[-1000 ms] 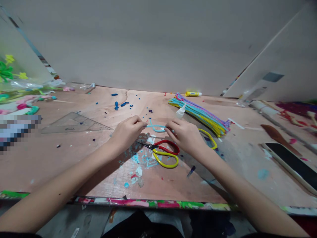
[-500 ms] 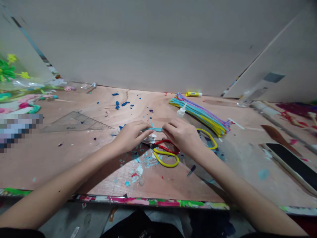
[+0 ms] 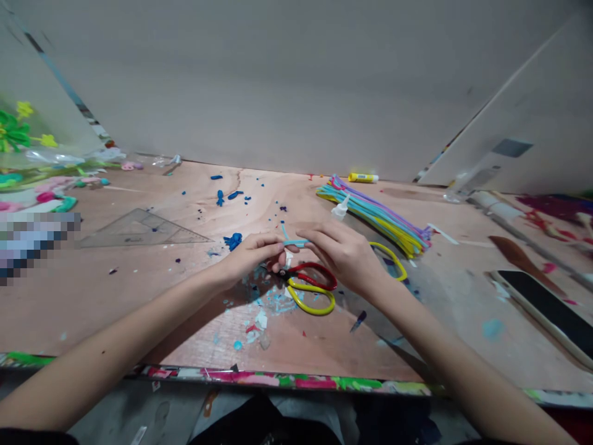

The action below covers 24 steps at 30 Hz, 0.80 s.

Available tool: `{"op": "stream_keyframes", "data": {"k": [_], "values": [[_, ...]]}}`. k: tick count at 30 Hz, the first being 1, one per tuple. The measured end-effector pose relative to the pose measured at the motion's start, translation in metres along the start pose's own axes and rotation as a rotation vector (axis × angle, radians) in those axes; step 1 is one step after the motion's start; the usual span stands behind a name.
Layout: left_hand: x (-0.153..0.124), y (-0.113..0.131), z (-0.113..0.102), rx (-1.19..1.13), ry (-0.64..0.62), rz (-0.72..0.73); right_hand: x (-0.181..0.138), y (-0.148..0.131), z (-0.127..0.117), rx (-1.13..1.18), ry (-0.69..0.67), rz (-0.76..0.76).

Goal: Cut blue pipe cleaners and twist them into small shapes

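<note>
Left hand [image 3: 252,258], right hand [image 3: 340,256], pipe cleaner [image 3: 295,243]

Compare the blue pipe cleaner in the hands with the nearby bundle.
The blue pipe cleaner is one bent piece; the bundle, many strands. It is one colour; the bundle mixes blue, yellow and purple. The left hand and right hand hold it; the bundle lies apart. Both are thin.

Pale-blue pipe cleaner [image 3: 294,243] held between the left grip [image 3: 252,256] and right grip [image 3: 343,256]. Just below both grips, scissors [image 3: 310,285] with one red and one yellow handle, black blades. Beyond the right grip, a bundle of pipe cleaners [image 3: 377,221] in yellow, blue and lilac; a yellow loop [image 3: 389,259] beside that grip. Left of the left grip, a dark-blue lump [image 3: 233,241]. Surface [image 3: 115,296] pinkish-tan wood grain, flecked blue and white; near edge [image 3: 278,380] patterned green, pink and white.
</note>
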<state>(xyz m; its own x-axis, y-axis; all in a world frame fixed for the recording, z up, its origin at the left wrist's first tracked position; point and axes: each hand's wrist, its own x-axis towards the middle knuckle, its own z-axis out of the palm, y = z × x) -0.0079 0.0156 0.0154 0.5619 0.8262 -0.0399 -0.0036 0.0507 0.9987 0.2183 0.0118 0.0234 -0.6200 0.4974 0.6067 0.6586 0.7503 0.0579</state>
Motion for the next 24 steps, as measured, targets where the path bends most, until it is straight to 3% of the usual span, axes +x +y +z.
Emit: {"op": "stream_keyframes", "data": {"k": [6, 18, 24], "values": [[0.0012, 0.0012, 0.0001, -0.074, -0.073, -0.023, 0.0018, -0.0027, 0.0012, -0.014, -0.046, -0.041], [-0.0010, 0.0012, 0.0042, -0.130, -0.068, -0.126, -0.0001, -0.0081, -0.0047, 0.002, 0.122, -0.010], [-0.0005, 0.0009, 0.0049, -0.195, -0.058, -0.092, 0.0014, -0.0098, -0.0027, -0.025, 0.178, 0.017]]}}
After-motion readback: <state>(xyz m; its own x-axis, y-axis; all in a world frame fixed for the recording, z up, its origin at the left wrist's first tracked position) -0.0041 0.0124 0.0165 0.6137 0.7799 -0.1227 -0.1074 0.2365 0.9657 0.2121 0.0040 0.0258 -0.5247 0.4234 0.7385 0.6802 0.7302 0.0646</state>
